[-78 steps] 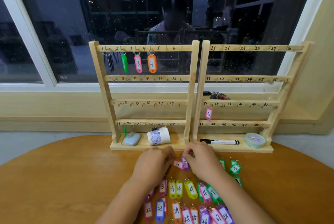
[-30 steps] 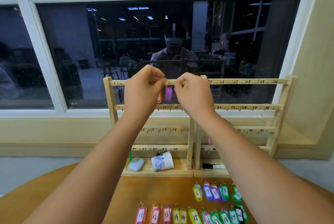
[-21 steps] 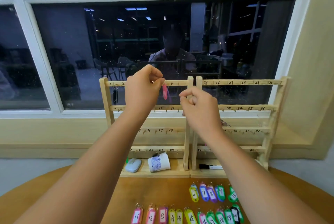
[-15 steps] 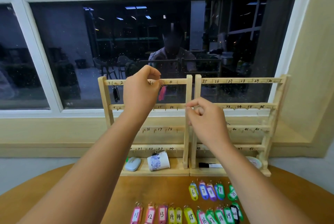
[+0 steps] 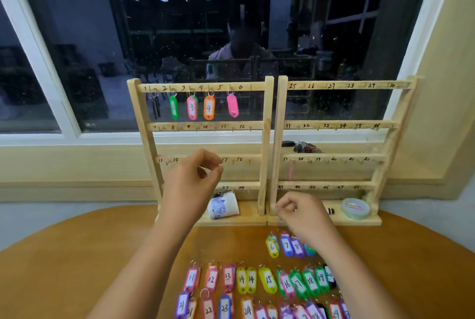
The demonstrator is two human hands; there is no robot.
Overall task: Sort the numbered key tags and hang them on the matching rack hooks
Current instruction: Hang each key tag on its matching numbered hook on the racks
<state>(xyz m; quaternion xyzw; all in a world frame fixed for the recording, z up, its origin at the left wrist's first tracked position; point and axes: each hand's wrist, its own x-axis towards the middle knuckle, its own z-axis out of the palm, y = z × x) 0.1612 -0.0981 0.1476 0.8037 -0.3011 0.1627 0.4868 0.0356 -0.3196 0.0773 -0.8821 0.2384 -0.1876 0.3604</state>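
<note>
Two wooden racks with numbered hooks stand at the table's far edge: the left rack (image 5: 262, 143) and the right rack (image 5: 334, 156). On the top bar hang black keys (image 5: 155, 107), a green tag (image 5: 174, 107), pink tag 3 (image 5: 192, 107), orange tag 4 (image 5: 209, 107) and a pink tag (image 5: 232, 105) at hook 5, blank side out. Another pink tag (image 5: 291, 172) hangs at 37. My left hand (image 5: 192, 185) hovers before the third bar, fingers loosely curled, empty. My right hand (image 5: 302, 215) is curled and empty above tags 6 (image 5: 272, 247), 7 (image 5: 286, 245) and 8 (image 5: 297, 246).
Rows of numbered tags (image 5: 268, 280) lie on the round wooden table (image 5: 77, 254) in front of me. A tipped paper cup (image 5: 223, 206), a black marker (image 5: 330, 211) and a tape roll (image 5: 355, 208) sit on the rack bases. A key bunch (image 5: 305, 147) lies on the sill behind.
The pink tag now hangs alone at hook 5. Both hands have let go and dropped from the top bar, the right one down to the tags on the table.
</note>
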